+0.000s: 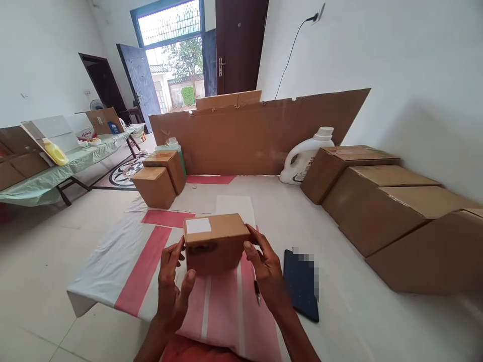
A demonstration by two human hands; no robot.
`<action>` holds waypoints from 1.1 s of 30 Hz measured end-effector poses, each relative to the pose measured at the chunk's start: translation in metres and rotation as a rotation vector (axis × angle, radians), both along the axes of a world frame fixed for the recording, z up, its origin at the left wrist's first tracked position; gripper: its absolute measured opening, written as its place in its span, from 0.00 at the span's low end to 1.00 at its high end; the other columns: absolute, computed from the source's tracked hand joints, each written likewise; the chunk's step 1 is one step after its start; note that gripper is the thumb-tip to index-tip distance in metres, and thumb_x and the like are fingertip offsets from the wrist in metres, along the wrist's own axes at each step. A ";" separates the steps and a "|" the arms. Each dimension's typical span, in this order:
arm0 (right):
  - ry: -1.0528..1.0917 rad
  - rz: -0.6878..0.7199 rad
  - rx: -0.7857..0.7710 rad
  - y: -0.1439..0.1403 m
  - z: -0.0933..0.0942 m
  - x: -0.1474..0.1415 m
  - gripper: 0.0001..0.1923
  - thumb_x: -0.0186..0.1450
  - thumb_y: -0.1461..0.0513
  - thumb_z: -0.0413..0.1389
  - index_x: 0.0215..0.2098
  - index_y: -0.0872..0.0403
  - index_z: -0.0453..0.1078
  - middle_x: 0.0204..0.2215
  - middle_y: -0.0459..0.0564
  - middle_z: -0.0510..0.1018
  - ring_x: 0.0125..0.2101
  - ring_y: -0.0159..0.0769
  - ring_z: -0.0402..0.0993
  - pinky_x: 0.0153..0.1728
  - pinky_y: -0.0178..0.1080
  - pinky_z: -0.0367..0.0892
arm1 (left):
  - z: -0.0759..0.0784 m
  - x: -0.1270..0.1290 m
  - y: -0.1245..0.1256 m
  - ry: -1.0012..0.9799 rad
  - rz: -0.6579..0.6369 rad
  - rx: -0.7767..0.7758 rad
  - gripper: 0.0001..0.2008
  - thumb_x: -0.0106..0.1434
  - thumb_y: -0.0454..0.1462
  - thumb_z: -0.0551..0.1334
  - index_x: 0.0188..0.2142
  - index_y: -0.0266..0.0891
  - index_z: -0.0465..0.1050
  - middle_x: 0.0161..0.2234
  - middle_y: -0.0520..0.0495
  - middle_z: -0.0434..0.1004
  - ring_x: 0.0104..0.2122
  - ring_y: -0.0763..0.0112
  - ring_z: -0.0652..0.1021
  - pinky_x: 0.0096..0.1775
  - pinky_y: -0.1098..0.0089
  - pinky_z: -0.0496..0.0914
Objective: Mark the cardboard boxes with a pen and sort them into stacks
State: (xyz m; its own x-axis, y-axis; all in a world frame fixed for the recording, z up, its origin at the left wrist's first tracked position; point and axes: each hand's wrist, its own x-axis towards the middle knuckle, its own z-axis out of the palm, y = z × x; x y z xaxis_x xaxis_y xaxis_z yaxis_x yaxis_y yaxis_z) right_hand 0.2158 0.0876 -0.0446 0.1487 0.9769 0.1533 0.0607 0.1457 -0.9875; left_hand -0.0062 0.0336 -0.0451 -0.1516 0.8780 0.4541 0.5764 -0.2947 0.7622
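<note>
A small brown cardboard box [217, 255] is between my two hands, over the cloth-covered table [94, 271]. It has a white label [198, 225] on the left of its top and a dark mark on its near side. My left hand [174, 281] holds the box's left side, with the thumb off the near face. At the right end, my right hand [266, 266] grips the corner with fingers and thumb. Whether the box rests on the cloth is hard to see. A pen [257, 292] lies below my right hand, and a dark flat folder-like thing [300, 286] is right of it.
Several larger cardboard boxes [388, 216] line the right side beside a white jug [302, 158]. Two small boxes [154, 186] stand at the left with a green bottle [181, 153] behind. A cardboard panel [234, 141] closes the back. White paper [236, 205] lies beyond my box.
</note>
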 end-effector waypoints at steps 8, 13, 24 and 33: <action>-0.018 0.073 -0.034 0.011 -0.035 -0.008 0.30 0.68 0.42 0.57 0.62 0.47 0.69 0.61 0.55 0.74 0.58 0.49 0.73 0.53 0.48 0.73 | -0.033 -0.002 0.017 -0.102 0.003 -0.073 0.27 0.73 0.50 0.59 0.68 0.50 0.63 0.60 0.40 0.67 0.60 0.52 0.70 0.59 0.50 0.68; 0.040 0.167 -0.142 0.008 -0.048 -0.012 0.30 0.67 0.41 0.58 0.59 0.47 0.64 0.60 0.57 0.75 0.59 0.50 0.73 0.55 0.52 0.72 | -0.037 -0.003 0.020 -0.450 -0.159 -0.286 0.33 0.69 0.54 0.62 0.69 0.48 0.57 0.70 0.37 0.60 0.67 0.48 0.67 0.61 0.51 0.69; -0.408 -0.075 -0.202 -0.030 -0.024 -0.016 0.44 0.56 0.47 0.67 0.66 0.52 0.61 0.67 0.62 0.68 0.67 0.58 0.64 0.65 0.57 0.63 | -0.022 0.018 -0.027 -0.567 -0.269 -0.543 0.45 0.61 0.54 0.70 0.72 0.53 0.51 0.68 0.38 0.61 0.59 0.48 0.76 0.54 0.56 0.76; -0.774 0.131 -0.125 -0.029 0.010 -0.063 0.23 0.55 0.52 0.69 0.45 0.53 0.77 0.49 0.59 0.80 0.52 0.60 0.72 0.51 0.57 0.72 | -0.023 -0.010 -0.031 -0.433 -0.033 -0.588 0.38 0.65 0.58 0.65 0.70 0.53 0.58 0.69 0.42 0.64 0.67 0.46 0.69 0.62 0.53 0.69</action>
State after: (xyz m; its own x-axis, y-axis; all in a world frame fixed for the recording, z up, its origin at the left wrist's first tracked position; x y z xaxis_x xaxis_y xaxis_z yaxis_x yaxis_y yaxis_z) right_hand 0.1528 0.0583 -0.0346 -0.0729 0.9959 0.0540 0.7267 0.0901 -0.6810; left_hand -0.0165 0.0026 -0.0681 -0.1799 0.9654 -0.1887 0.1855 0.2217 0.9573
